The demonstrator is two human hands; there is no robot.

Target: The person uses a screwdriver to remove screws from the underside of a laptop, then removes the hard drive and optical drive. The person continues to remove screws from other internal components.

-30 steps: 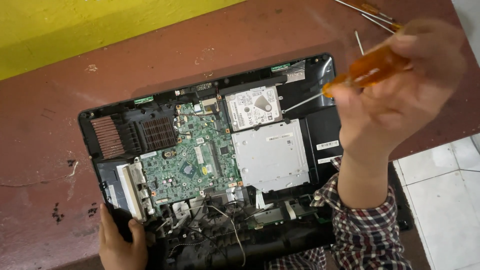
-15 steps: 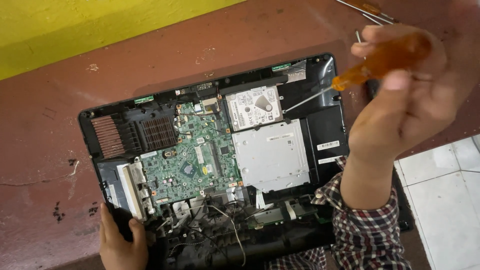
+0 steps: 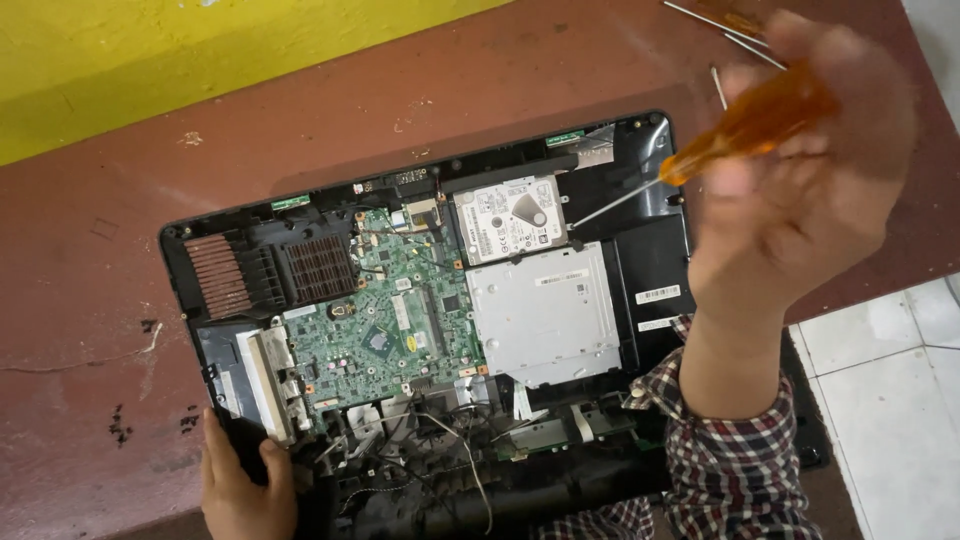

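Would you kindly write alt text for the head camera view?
A right hand holds an orange-handled screwdriver, tip at the hard drive of an opened laptop on a reddish table. The left hand grips its corner.

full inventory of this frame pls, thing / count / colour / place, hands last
Opened black computer chassis: 1, black, flat on the table, centre.
Green circuit board: 1, green, middle of the chassis.
Silver hard drive: 1, silver, upper centre of the chassis.
Flat grey metal optical drive: 1, grey, below the hard drive.
Copper-coloured heatsink fins: 2 blocks, copper-brown, left of the board.
Amber-handled screwdriver: 1, amber handle with steel shaft, tip at the hard drive's right edge.
Thin metal tools: about 3, steel, top right of the table.
Reddish-brown table: 1, under everything.
Left hand: on the chassis's lower left corner.
Right hand: grips the screwdriver; blurred.
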